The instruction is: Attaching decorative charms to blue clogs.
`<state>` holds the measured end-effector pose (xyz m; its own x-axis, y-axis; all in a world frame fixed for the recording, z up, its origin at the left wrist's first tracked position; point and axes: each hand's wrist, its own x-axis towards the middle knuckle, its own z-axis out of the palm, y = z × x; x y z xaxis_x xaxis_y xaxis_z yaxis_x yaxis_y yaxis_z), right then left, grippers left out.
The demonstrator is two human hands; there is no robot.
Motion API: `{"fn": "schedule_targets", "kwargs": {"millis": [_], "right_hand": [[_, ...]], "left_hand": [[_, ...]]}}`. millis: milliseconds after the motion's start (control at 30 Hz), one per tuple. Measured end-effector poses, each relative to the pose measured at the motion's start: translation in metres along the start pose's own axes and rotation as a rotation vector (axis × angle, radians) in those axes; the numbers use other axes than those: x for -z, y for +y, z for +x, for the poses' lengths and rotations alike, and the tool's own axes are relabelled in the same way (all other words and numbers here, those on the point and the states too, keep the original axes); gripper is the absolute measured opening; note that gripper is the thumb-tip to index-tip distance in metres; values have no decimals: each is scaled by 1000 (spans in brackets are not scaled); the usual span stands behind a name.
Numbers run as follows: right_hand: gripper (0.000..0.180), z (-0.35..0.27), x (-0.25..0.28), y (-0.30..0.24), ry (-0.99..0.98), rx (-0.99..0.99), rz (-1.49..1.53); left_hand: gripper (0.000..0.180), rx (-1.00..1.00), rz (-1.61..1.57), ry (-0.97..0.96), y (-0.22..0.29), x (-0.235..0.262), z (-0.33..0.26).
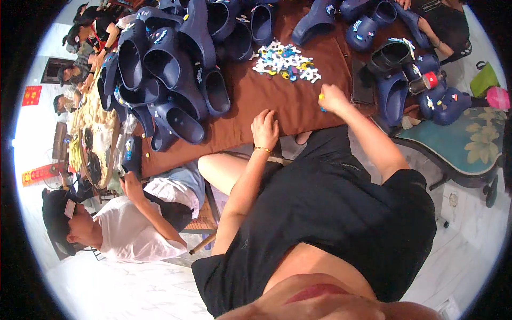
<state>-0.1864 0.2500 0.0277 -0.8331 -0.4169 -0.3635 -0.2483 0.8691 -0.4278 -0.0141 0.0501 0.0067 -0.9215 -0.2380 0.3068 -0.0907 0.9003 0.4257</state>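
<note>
The right hand (pixel 333 98) is curled shut around a small yellow charm (pixel 321 97) just below the heap of white and coloured plastic charms (pixel 285 60) on the brown table cloth (pixel 298 114). The left hand (pixel 265 128) rests flat and empty, fingers spread, at the cloth's near edge. The piece is tiny and could slip from that pinch and roll off the edge.

Navy clogs (pixel 160 69) on a rust-brown cloth (pixel 266 96); white, blue and yellow charms (pixel 285 63); perhaps a yellow charm (pixel 321 97) in hand.

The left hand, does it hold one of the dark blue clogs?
No, the left hand lies flat and empty on the brown table cloth, apart from the dark blue clogs.
</note>
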Motion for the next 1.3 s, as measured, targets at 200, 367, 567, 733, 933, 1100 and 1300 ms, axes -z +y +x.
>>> {"fn": "schedule_targets", "kwargs": {"millis": [200,367,567,733,933,1100,1300], "right_hand": [[38,-12,-26,-33,157,103,119],[36,22,-5,-58,645,341,478],[28,40,-7,-42,656,334,521],[29,67,18,-15,410,42,952],[28,136,65,3,178,-10,1663],[40,194,82,-8,185,-29,1813],[40,194,102,0,218,93,1819]], "left_hand": [[27,5,41,52,-18,-3,10],[26,21,93,48,-13,-8,10],[25,2,75,69,-18,-10,6],[25,14,92,74,-16,-8,6],[25,-4,106,97,-13,-9,12],[27,-31,104,128,-16,-8,10],[30,-43,5,122,-17,-14,10]]}}
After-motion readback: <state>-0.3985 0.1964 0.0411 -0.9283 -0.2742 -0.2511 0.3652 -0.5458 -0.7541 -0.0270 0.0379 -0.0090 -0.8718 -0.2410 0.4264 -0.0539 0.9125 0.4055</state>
